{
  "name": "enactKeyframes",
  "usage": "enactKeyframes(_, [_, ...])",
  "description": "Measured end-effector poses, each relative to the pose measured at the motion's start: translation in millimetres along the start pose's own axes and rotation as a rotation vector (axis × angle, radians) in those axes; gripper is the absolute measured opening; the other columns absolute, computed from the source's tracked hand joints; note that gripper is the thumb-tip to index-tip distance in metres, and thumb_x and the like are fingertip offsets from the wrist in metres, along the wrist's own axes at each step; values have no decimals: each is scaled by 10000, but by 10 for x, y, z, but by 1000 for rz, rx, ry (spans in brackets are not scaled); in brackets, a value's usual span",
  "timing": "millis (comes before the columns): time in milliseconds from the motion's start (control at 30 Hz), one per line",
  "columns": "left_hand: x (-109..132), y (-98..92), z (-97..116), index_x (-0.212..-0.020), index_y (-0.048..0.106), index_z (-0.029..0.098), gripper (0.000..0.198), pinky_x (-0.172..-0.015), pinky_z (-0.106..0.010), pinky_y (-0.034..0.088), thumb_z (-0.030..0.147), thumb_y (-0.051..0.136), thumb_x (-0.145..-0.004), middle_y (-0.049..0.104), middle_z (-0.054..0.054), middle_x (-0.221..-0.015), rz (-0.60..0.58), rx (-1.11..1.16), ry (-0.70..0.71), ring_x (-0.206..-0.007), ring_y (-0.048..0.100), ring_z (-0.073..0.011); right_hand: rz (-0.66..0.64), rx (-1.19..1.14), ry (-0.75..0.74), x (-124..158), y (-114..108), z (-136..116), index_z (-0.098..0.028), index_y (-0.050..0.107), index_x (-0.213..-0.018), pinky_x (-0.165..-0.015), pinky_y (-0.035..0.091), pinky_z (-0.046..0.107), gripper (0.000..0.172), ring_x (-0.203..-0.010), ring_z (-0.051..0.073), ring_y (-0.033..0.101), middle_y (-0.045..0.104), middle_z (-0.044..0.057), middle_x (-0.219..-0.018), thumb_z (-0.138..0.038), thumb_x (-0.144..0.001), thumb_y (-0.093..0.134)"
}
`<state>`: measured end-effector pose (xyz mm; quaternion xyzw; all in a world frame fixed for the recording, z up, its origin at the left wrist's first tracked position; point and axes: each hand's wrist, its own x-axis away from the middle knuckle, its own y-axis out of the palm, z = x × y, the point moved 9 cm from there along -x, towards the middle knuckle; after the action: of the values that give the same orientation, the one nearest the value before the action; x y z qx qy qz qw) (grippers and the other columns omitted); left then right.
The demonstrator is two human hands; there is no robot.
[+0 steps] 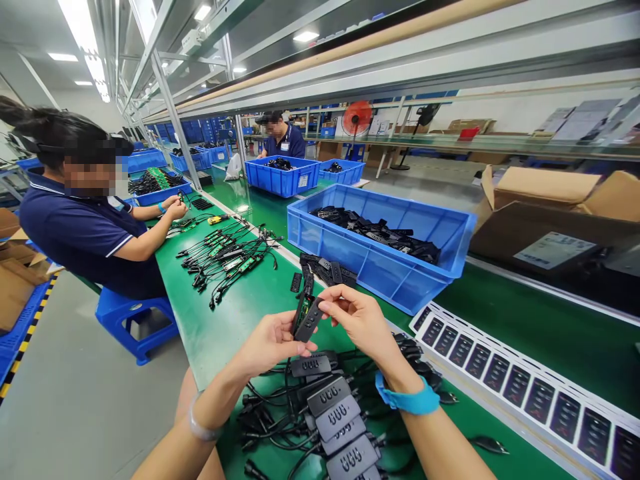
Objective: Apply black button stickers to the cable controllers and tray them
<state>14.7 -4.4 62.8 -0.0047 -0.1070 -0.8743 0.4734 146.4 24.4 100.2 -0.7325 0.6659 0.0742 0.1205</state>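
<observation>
- Head view: the left hand (270,343) pinches the lower end of a slim black case (307,320) between thumb and fingers. The right hand (363,323) pinches its upper end between thumb and forefinger.
- The case is held in the air over the near edge of the green bench (225,320), above a row of closed cases (333,407) with cables.
- A strip of green board shows inside the case. As I judge it, the halves should be squared along both long edges and pressed evenly, with fingertips off the board.
- Nothing can be read. The closed cases show three oval marks, and the white label on the cardboard box (550,227) is too small. The sticker sheet (525,383) along the right edge is illegible.
</observation>
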Motion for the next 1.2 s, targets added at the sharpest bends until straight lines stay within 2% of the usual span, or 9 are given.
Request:
enactKeyframes(267, [36, 23, 34, -1152, 616, 117, 446, -653, -276, 524, 367, 697, -791, 678, -98, -1000, 31, -185, 76, -720, 641, -150, 15, 7, 45, 7, 38, 103, -219, 595, -939, -516, 471, 266, 303, -588, 131, 563, 539, -9, -791, -429, -759, 719])
enactKeyframes(367, [96, 56, 134, -1183, 575, 139, 353, -676, -285, 526, 366, 509, -920, 684, -92, -1010, 40, -420, 177, -723, 647, -148, -111, -42, 70, 14, 154, 114, -214, 570, -1076, -538, 459, 262, 392, -625, 125, 551, 565, 18, -896, -505, -821, 633])
enactKeyframes(467, [151, 103, 209, -1179, 531, 152, 297, -686, -277, 511, 308, 398, -965, 694, -56, -897, 63, -656, 220, -696, 642, -143, -229, -16, 19, 43, 269, 63, -186, 625, -1001, -619, 446, 279, 371, -680, 145, 532, 589, 24, -817, -525, -906, 507])
enactKeyframes(600, [172, 118, 272, -999, 547, 160, 223, -612, -251, 473, 282, 362, -967, 620, 7, -648, 89, -773, 190, -584, 599, -138, -135, -34, -21, 58, 243, 4, -188, 633, -837, -650, 424, 283, 359, -715, 157, 506, 578, 19, -772, -535, -882, 553])
enactKeyframes(700, [190, 68, 379, -989, 582, 179, 204, -615, -243, 452, 282, 410, -953, 616, 5, -699, 111, -826, 214, -626, 582, -135, -89, -264, 42, 45, 195, 4, -203, 648, -888, -571, 394, 254, 333, -664, 135, 487, 601, 18, -799, -524, -800, 666])
enactKeyframes(800, [215, -17, 418, -1071, 628, 207, 230, -602, -229, 441, 299, 474, -927, 600, -14, -830, 98, -811, 232, -730, 564, -144, 133, -582, 108, -4, -116, 51, -217, 641, -900, -460, 319, 209, 340, -571, 93, 427, 600, 8, -807, -472, -709, 758])
enactKeyframes(900, [216, -134, 257, -1149, 606, 214, 294, -524, -209, 385, 302, 566, -871, 547, 27, -755, 99, -712, 144, -604, 495, -108, 384, -674, 124, -23, -546, 119, -208, 606, -796, -413, 260, 178, 312, -505, 69, 366, 520, -41, -658, -386, -642, 811])
enactKeyframes(1100, [200, -78, -242, -1022, 649, 197, 253, -576, -231, 452, 250, 691, -778, 580, -6, -918, 64, -715, -16, -607, 578, -102, 745, -207, -37, 65, -1353, 143, -215, 574, -833, -441, 306, 198, 294, -455, 87, 387, 450, -91, -489, -373, -680, 769])
enactKeyframes(1200, [211, 43, -292, -1040, 703, 242, 242, -679, -278, 480, 284, 702, -802, 560, -21, -920, 25, -968, 8, -716, 594, -147, 705, 250, -6, 23, -1523, 239, -206, 606, -848, -489, 370, 246, 205, -462, 123, 458, 502, -60, -492, -392, -777, 655])
